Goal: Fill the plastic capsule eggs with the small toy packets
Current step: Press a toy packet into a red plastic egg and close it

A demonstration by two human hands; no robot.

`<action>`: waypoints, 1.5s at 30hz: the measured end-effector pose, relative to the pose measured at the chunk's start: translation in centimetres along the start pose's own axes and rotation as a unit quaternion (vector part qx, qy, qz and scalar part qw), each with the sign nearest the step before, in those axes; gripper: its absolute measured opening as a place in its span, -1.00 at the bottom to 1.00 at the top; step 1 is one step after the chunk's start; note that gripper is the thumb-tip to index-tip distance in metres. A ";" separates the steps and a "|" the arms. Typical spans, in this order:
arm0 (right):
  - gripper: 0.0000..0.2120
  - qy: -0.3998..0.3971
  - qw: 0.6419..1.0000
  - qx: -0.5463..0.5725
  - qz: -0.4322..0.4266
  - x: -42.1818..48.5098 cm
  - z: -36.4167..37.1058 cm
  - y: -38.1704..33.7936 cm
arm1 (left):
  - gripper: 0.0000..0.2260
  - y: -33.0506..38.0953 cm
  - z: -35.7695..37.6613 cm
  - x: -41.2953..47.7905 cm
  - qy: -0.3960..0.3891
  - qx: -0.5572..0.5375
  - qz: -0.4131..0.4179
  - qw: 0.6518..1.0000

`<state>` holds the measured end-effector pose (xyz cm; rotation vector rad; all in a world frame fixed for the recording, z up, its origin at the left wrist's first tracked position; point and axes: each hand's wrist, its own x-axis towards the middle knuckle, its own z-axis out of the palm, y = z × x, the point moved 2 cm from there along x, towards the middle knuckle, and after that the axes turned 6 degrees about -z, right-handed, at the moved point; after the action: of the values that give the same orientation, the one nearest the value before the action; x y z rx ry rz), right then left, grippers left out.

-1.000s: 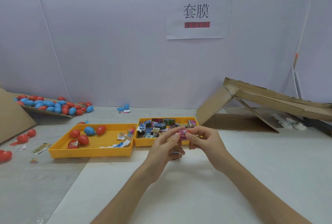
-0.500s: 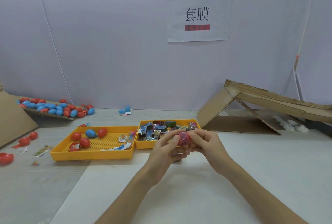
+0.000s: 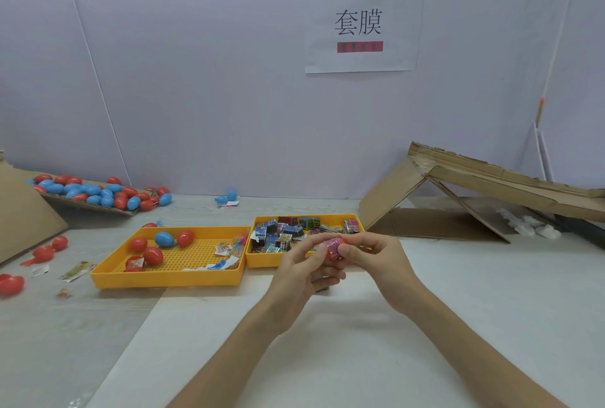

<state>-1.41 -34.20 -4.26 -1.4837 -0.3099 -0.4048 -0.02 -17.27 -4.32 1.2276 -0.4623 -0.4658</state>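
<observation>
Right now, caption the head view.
Left hand and right hand hold a red egg with a packet, near two yellow trays.

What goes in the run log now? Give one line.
left hand: grips red egg | right hand: grips same egg | toy packet: against egg

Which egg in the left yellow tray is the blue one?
The blue egg near the left tray's far edge, lying between two red eggs; every other egg there is red.
</observation>
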 end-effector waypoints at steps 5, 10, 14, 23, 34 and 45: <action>-0.69 -0.002 1.000 0.015 -0.003 0.0 0.0 0.0 | -0.75 -0.1 0.0 0.0 -0.003 -0.008 -0.001 1.000; -0.70 0.003 0.999 0.033 0.008 0.0 0.3 0.0 | -0.73 -0.1 -0.2 0.1 0.013 -0.019 0.002 1.000; -0.81 0.044 0.999 -0.016 -0.012 0.1 0.2 -0.5 | -0.69 -0.1 -0.4 0.2 0.035 -0.010 0.011 0.999; -0.85 0.045 0.988 -0.103 -0.102 -0.1 0.3 -0.9 | -0.75 -0.2 -0.4 0.2 0.065 0.011 0.026 0.997; -0.87 -0.006 0.994 -0.105 -0.042 -0.1 0.4 -0.7 | -0.65 -0.4 -0.7 0.4 0.068 0.046 0.040 0.996; -0.84 -0.034 0.984 -0.168 -0.046 -0.1 0.5 -0.5 | -0.68 -0.6 -0.8 0.5 0.066 0.073 0.043 0.994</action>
<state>-1.70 -33.68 -3.80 -1.8209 -0.3794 -0.4977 0.79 -17.06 -5.04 1.3654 -0.4400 -0.2795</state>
